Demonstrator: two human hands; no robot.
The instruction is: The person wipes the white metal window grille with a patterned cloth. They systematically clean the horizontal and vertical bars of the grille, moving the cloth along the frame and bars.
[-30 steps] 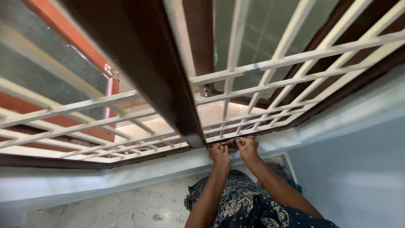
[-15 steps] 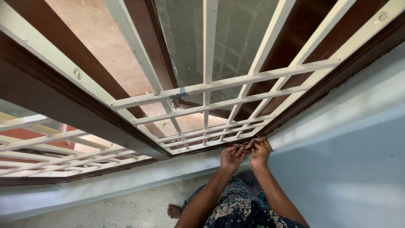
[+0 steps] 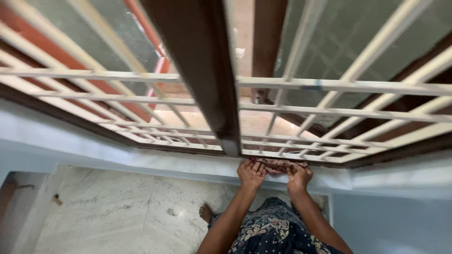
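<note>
My left hand [image 3: 251, 173] and my right hand [image 3: 298, 176] are side by side at the bottom edge of a window. Both grip a dark patterned cloth [image 3: 278, 165] that is stretched between them along the lowest white grille bar [image 3: 329, 158] and the pale sill [image 3: 188, 162]. The fingers of each hand are curled over the cloth. A dark brown wooden mullion [image 3: 214, 84] rises just above my left hand. Most of the cloth is hidden by my hands.
White metal grille bars [image 3: 348, 86] cover both window panes, with frosted glass [image 3: 339, 42] behind them. The floor [image 3: 122, 211] below is pale marble. My bare foot [image 3: 205, 213] and patterned dark garment [image 3: 268, 230] are beneath my arms. A light blue wall [image 3: 400, 216] is at right.
The view has swung left, so the brown mullion is now central. My hands have spread slightly apart on the cloth and stay at the window's bottom edge.
</note>
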